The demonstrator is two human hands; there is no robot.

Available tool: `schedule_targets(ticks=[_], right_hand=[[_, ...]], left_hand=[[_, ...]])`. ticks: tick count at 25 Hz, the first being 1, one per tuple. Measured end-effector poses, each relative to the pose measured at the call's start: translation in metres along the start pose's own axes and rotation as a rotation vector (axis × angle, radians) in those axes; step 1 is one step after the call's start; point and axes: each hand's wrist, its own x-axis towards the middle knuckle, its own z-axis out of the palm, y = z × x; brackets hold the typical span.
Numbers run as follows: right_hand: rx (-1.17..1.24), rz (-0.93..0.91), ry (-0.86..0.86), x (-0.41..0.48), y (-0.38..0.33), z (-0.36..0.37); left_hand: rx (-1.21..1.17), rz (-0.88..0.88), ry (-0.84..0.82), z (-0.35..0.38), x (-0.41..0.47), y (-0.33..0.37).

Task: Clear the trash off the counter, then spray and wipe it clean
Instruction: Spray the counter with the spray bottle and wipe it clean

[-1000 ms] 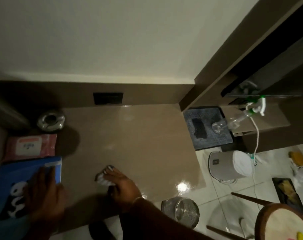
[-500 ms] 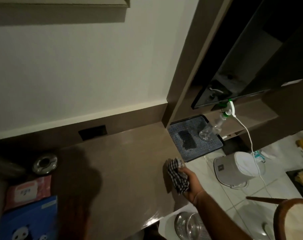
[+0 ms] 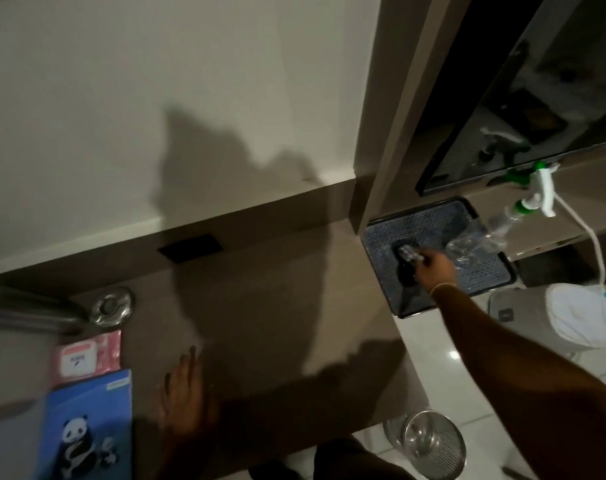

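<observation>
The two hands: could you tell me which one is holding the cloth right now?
The right hand, stretched out over the dark tray beside the spray bottle, grips the checked cloth. The left hand lies flat and empty on the counter.

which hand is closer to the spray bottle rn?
Right. The right hand reaches over the dark tray, just beside the spray bottle base. The left hand rests flat on the counter, far to the bottle's left.

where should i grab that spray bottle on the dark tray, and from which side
Grip the spray bottle at its narrow neck just below the green-and-white trigger head. It leans up to the right, so come from the open near side, above the tray; the right hand is already close.
</observation>
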Motion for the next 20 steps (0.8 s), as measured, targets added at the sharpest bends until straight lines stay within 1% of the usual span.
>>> schedule_targets(ticks=[2, 5, 6, 9, 12, 13, 15, 16, 18, 20], right_hand=[[-0.073, -0.030, -0.016, 0.013, -0.001, 0.007], [-0.100, -0.065, -0.119, 0.007, 0.005, 0.034], [-0.136, -0.083, -0.129, 0.002, 0.007, 0.041], [-0.293, -0.121, -0.061, -0.010, 0.001, 0.053], [-0.262, -0.099, 0.024, -0.051, -0.026, 0.058], [-0.244, -0.132, 0.053, -0.067, -0.037, 0.061], [-0.229, -0.230, 0.077, -0.104, -0.061, 0.069], [-0.239, -0.285, 0.061, -0.123, -0.072, 0.077], [-0.273, -0.383, -0.004, -0.168, -0.097, 0.097], [-0.322, -0.494, -0.089, -0.214, -0.124, 0.119]], left_hand=[[0.091, -0.058, -0.060, -0.012, -0.008, -0.007], [0.115, -0.103, -0.085, -0.013, -0.018, -0.021], [0.121, -0.114, -0.098, -0.010, -0.021, -0.025], [0.109, -0.169, -0.063, 0.009, -0.038, -0.026], [-0.003, -0.246, -0.024, 0.015, -0.047, -0.022], [-0.025, -0.269, -0.024, 0.014, -0.047, -0.023], [-0.045, -0.237, -0.038, 0.016, -0.051, -0.031], [-0.041, -0.210, -0.057, 0.017, -0.052, -0.035], [-0.049, -0.138, -0.009, 0.011, -0.052, -0.045], [-0.056, -0.094, -0.012, -0.003, -0.044, -0.047]])
